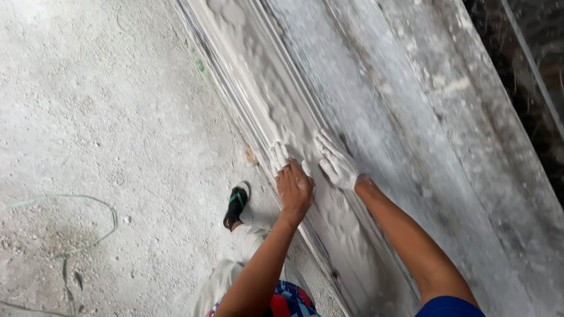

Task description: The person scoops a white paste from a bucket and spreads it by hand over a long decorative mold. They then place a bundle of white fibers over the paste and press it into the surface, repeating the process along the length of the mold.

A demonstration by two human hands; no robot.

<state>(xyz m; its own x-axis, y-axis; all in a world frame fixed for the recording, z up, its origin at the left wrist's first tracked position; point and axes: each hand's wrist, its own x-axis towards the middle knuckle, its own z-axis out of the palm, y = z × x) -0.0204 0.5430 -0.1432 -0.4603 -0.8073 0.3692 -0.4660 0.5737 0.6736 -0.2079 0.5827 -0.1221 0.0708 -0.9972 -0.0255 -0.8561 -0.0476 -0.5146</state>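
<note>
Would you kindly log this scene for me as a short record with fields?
Setting: dusty concrete floor
Work surface: long moulded slab coated in white plaster
Left hand: pressed on the slab's ridged edge, fingers plaster-white
Right hand: flat on the slab, fingers spread, plaster-white
Nearby: black sandal on the person's foot; thin hose on the floor

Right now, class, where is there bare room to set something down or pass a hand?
Bare: concrete floor left of the long mould, above the green cord. Crowded: mould centre, under left hand and right hand, beside the sandalled foot.
</note>
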